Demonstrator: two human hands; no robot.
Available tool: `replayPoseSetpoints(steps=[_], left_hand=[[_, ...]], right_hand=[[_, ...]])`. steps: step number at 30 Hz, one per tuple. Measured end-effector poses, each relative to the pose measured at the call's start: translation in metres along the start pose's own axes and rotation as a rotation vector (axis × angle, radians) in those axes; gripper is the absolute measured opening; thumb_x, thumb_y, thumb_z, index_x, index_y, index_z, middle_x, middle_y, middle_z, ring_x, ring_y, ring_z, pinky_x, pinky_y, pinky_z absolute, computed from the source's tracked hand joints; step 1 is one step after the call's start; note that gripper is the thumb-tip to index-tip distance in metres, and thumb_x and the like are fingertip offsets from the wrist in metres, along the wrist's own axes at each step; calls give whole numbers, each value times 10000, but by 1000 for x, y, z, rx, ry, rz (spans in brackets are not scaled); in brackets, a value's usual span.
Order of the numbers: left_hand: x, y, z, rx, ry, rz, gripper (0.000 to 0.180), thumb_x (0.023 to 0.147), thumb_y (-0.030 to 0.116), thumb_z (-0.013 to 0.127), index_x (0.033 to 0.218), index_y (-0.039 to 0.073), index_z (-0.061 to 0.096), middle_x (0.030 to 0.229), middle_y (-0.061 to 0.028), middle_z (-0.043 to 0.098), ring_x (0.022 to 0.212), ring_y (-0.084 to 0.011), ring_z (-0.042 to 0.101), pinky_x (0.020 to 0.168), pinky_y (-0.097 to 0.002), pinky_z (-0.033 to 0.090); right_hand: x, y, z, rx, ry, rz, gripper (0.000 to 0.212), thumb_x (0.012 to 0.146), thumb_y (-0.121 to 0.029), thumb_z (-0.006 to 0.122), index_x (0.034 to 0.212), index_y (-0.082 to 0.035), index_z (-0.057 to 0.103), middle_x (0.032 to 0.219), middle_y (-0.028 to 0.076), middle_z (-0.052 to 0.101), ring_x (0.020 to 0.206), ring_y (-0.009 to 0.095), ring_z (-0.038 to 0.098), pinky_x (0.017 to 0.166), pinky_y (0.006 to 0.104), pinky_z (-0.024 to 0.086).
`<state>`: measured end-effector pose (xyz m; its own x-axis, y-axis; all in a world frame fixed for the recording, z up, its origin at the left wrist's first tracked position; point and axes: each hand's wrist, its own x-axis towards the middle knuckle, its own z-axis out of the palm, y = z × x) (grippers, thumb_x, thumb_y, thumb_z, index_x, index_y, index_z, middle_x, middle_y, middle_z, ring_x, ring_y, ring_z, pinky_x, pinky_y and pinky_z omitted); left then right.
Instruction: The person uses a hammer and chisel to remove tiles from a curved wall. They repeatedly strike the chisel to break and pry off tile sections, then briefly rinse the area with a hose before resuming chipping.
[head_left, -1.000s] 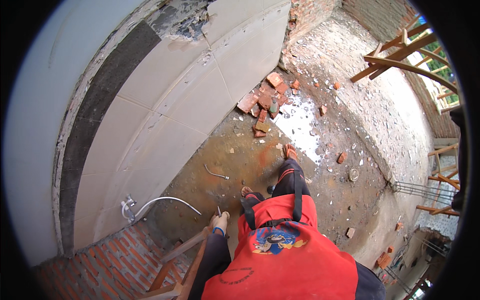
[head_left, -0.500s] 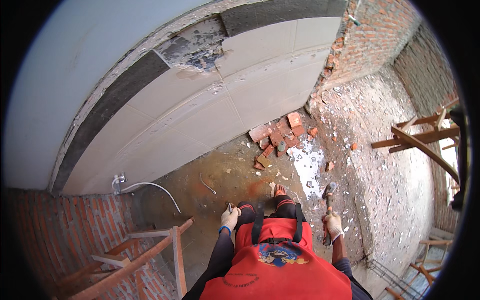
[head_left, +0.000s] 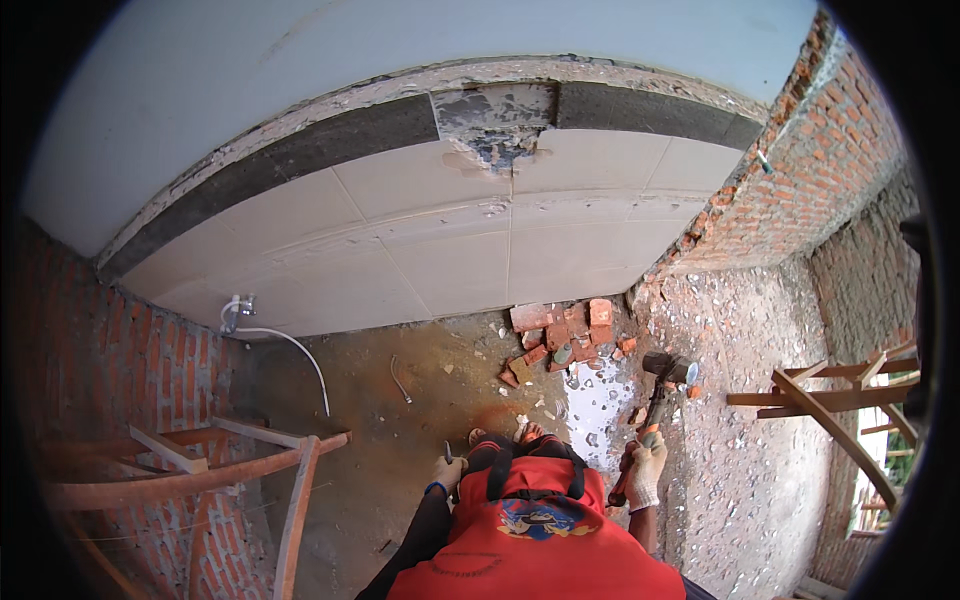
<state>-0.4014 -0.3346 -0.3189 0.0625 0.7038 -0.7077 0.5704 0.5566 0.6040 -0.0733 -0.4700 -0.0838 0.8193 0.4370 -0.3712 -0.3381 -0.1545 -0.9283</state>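
My right hand (head_left: pixel 647 470), in a pale work glove, is closed around the handle of a hammer (head_left: pixel 659 405). Its thick metal head points up and away from me, above the rubble-strewn floor on my right. Low on my left, my left hand (head_left: pixel 449 473), also gloved, grips a short, narrow metal tool that looks like a chisel (head_left: pixel 448 453); only its end shows above the fist. Ahead stands a wall of cream tiles (head_left: pixel 455 270) topped by a dark tile strip (head_left: pixel 345 140). A gap with chipped grey mortar (head_left: pixel 497 125) breaks the strip; both tools are apart from it.
Broken red bricks (head_left: pixel 565 335) lie at the wall's foot, beside a white patch (head_left: pixel 597 405) on the floor. A white hose (head_left: pixel 300 345) hangs from a tap at left. Timber frames stand at left (head_left: pixel 300 500) and right (head_left: pixel 830 400). Rubble covers the right floor (head_left: pixel 740 420).
My view has turned, so the wall gap now sits nearer the centre. My right hand has raised the hammer, its head now larger and higher. Both hands keep their tools.
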Motion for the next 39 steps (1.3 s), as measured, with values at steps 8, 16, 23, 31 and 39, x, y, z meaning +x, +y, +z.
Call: replayPoseSetpoints(steps=[8,16,23,31,39], left_hand=[[6,-26,-10,-117,35,-138,257,757,339,543,692,119,658,582,-64,570,540,-171,582,525,-319,456],[-20,55,14,-473,15,-180,301,871,261,464,607,131,529,505,26,425,390,-102,409,368,-266,320],[-12,137,121,-501,211,-37,318,876,192,487,576,99,537,558,37,496,516,-79,465,495,-249,346],[-40,170,252,-242,236,21,291,829,319,569,726,60,655,686,-90,639,673,-172,612,632,-313,447],[-72,210,247,-241,116,146,365,858,336,537,710,15,629,615,-67,594,612,-140,574,599,-316,436]], right_hand=[[1,2,22,-113,-98,-5,119,744,17,521,789,-64,446,539,-7,442,386,86,411,363,231,346],[51,-10,9,-265,-198,-40,153,788,50,546,753,-57,443,578,-10,464,453,66,428,400,228,347],[158,-31,-41,-448,-381,3,132,707,63,522,709,-44,444,587,-7,462,479,68,422,429,241,363],[261,-87,-90,-747,-579,63,77,715,50,506,723,-22,481,584,14,504,490,81,466,443,249,382],[267,-79,-90,-467,-650,122,122,670,78,450,727,-30,459,605,2,479,485,73,453,435,234,378]])
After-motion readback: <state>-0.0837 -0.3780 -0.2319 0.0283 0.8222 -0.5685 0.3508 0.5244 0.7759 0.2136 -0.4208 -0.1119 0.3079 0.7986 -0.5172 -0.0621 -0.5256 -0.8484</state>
